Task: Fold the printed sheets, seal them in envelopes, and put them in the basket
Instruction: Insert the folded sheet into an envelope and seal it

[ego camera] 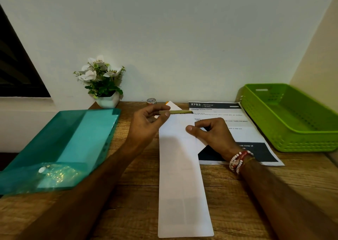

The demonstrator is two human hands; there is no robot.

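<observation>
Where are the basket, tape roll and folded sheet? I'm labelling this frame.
basket (pixel 285 144): head view, front wall.
tape roll (pixel 151 101): head view, top of the roll.
folded sheet (pixel 181 185): head view, middle of the long white strip.

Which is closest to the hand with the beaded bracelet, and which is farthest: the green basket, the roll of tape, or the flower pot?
From the right hand, in the head view:
1. Roll of tape, at the back of the desk, to the hand's left.
2. Green basket, at the desk's right edge; its near wall is about as close as the tape, too close to call.
3. Flower pot, back left by the wall, clearly farthest.
</observation>
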